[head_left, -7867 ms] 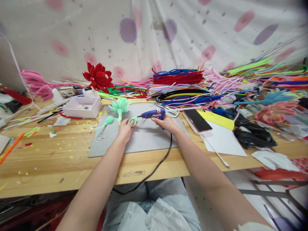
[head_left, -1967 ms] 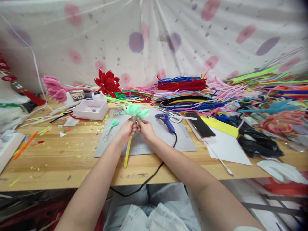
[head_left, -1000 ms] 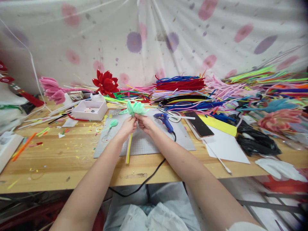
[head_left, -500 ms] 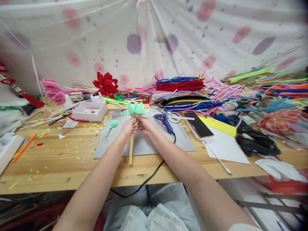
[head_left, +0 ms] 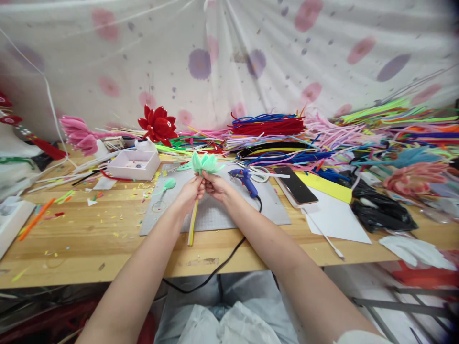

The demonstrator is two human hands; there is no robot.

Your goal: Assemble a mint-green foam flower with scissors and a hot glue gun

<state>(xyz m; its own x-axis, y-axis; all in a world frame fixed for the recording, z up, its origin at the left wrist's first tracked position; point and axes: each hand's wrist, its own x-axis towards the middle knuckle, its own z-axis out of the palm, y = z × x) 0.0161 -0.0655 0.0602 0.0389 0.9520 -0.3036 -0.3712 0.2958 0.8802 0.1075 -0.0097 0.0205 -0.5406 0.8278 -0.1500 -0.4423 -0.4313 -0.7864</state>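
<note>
A mint-green pipe-cleaner flower point(head_left: 206, 163) is held up over the grey cutting mat point(head_left: 218, 217), its pale and yellow stem point(head_left: 192, 224) slanting down toward me. My left hand point(head_left: 192, 192) is closed around the stem just beneath the petals. Pinching the base of the petals from the right is my right hand point(head_left: 214, 185), its fingers touching the left ones. A single mint-green petal point(head_left: 169, 183) with a wire tail lies on the mat to the left. The blue glue gun point(head_left: 246, 181) rests on the mat to the right, with its black cord running to the table's front edge.
Scissors point(head_left: 261, 175) lie behind the glue gun. A black phone point(head_left: 297, 185), yellow card point(head_left: 324, 186) and white paper point(head_left: 335, 217) are on the right. At left stand a white box point(head_left: 133, 165) and a red flower point(head_left: 158, 125). Pipe-cleaner bundles point(head_left: 268, 126) line the back.
The flower has turned and tilted slightly, its head moving a little right and the stem's lower end swinging left. Both hands keep hold of it.
</note>
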